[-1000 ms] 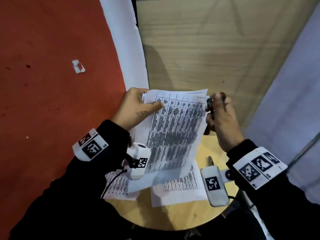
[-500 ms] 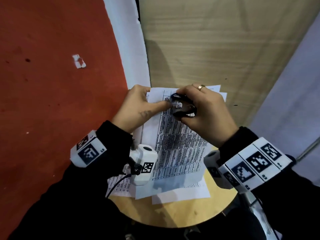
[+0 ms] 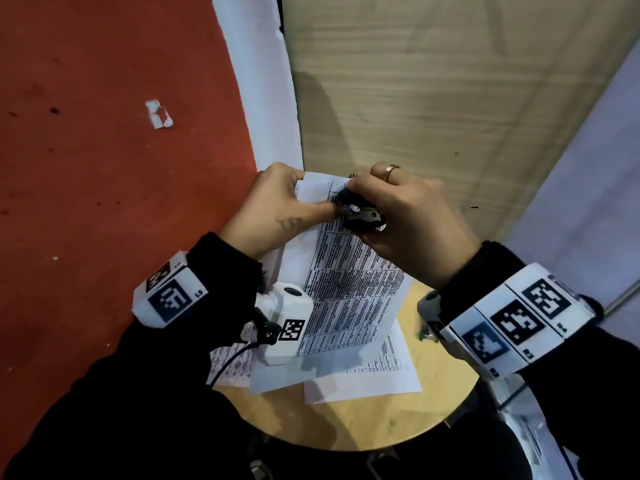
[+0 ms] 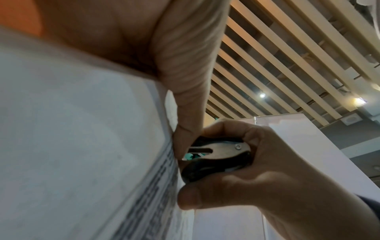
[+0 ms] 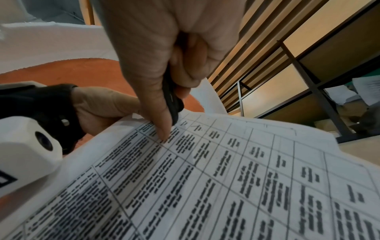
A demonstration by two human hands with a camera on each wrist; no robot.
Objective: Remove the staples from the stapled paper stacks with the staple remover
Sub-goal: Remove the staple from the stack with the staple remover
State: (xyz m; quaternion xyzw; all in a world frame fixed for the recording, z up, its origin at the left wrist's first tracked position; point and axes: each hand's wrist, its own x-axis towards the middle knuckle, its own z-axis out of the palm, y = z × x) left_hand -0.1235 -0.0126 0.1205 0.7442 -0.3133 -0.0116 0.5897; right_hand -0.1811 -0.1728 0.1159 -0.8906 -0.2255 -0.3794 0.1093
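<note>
Nearest me, loose sheets (image 3: 363, 377) lie flat on the round tabletop (image 3: 346, 424), printed side up, partly under the stack (image 3: 349, 289) I hold above them. My left hand (image 3: 277, 209) pinches the stack near its top left corner, thumb pressed on the printed face, the other fingers behind the paper. In the left wrist view that thumb (image 4: 185, 91) runs down the sheet's edge and its tip meets the front of the remover (image 4: 216, 155). My right hand (image 3: 408, 223) grips the remover (image 3: 362, 216), thumb below and fingers curled over the top, a ring (image 3: 392, 172) on one finger. The remover is black with metal sides and sits against the top left corner of the stack, right beside my left thumb tip. I cannot tell whether its jaws are on a staple; that spot is hidden by my fingers. In the right wrist view my right thumb (image 5: 156, 104) points down onto the printed table with the black remover (image 5: 172, 100) tucked behind it. Beyond the hands are a pale wooden panel (image 3: 433, 98) and, to the left, red floor (image 3: 104, 168) with a white scrap (image 3: 158, 114) lying on it
</note>
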